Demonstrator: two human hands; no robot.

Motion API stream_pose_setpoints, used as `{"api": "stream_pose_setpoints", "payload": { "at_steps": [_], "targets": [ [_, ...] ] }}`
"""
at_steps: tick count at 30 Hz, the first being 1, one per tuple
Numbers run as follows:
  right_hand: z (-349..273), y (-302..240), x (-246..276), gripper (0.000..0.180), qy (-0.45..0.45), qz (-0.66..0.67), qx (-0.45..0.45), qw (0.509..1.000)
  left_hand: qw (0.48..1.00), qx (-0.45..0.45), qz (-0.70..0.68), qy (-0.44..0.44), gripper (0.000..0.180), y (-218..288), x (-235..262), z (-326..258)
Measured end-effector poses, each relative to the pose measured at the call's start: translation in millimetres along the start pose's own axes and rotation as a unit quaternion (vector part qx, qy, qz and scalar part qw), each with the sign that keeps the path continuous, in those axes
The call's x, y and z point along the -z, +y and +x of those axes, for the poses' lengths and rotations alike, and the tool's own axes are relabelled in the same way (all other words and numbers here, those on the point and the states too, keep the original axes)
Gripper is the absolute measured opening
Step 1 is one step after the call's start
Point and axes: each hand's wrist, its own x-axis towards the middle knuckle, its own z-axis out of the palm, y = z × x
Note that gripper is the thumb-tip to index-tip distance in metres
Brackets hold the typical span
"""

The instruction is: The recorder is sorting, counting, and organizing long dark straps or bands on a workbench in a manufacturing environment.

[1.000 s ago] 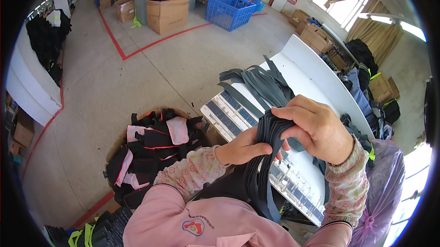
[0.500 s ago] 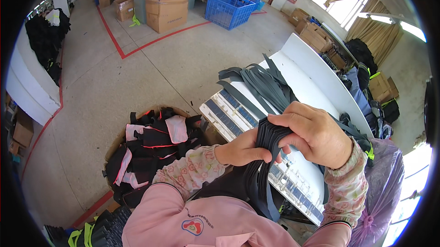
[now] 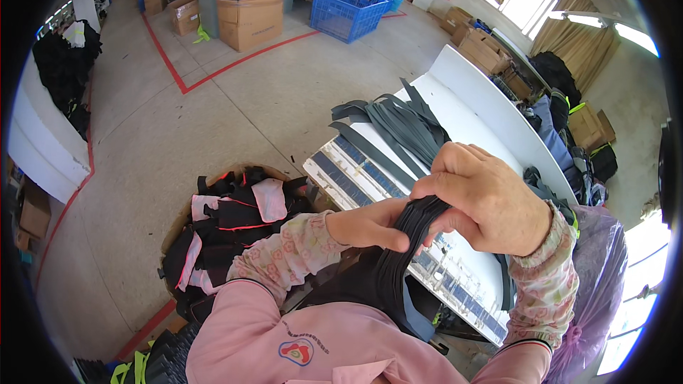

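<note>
Both hands are closed on the same thick bundle of black woven straps [image 3: 398, 256], held up close in front of the chest. The right hand [image 3: 484, 202] grips the top of the bundle from above, fingers curled over it, while the left hand [image 3: 370, 226] pinches it from the side just below, so the two hands are touching each other around the straps. The loose lengths of the bundle hang down from the hands against the pink jacket [image 3: 320, 345]. Just beyond the hands lies a white worktable [image 3: 491, 128], its near edge carrying a striped blue and white board [image 3: 348, 170]. Farther out from the right hand, on that table, a fan of grey flat straps [image 3: 402, 124] lies spread. Down to the left of the left hand sits a round basket heaped with black and pink fabric pieces [image 3: 228, 220] on the concrete floor. Well away from the hands, past a red line painted on the floor [image 3: 213, 74], stand a brown cardboard box [image 3: 249, 17] filled with dark cloth and a blue plastic crate [image 3: 348, 10].
</note>
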Motion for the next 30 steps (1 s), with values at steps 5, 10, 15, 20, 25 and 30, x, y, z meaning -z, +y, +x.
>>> {"api": "stream_pose_setpoints", "payload": {
  "at_steps": [5, 10, 15, 20, 25, 30],
  "targets": [
    [-2.1, -3.4, -3.6, 0.052, 0.005, 0.020, 0.026, 0.999, 0.994, 0.037, 0.099, 0.006, 0.044, 9.1, -14.2, 6.7],
    [-9.5, -4.0, -13.1, 0.069, -0.058, 0.053, 0.000, 0.997, 0.985, 0.038, 0.163, 0.040, 0.049, 13.9, -18.6, 6.1],
    [-18.7, -2.3, -16.5, 0.077, -0.079, 0.064, -0.010, 0.995, 0.965, -0.009, 0.249, 0.086, 0.051, 15.6, -20.1, 6.8],
    [-17.9, -1.8, -10.7, 0.079, -0.093, 0.058, -0.016, 0.994, 0.964, 0.010, 0.254, 0.079, 0.056, 19.1, -19.6, 11.7],
    [-21.0, -1.6, 21.4, 0.091, 0.067, 0.019, -0.012, 0.998, 0.988, 0.072, 0.110, 0.079, 0.055, 16.9, -23.0, 14.1],
    [-22.8, -0.5, 7.7, 0.093, -0.147, 0.149, -0.042, 0.977, 0.978, 0.031, 0.193, 0.067, 0.050, 8.8, -17.5, 16.5]
  ]
}}
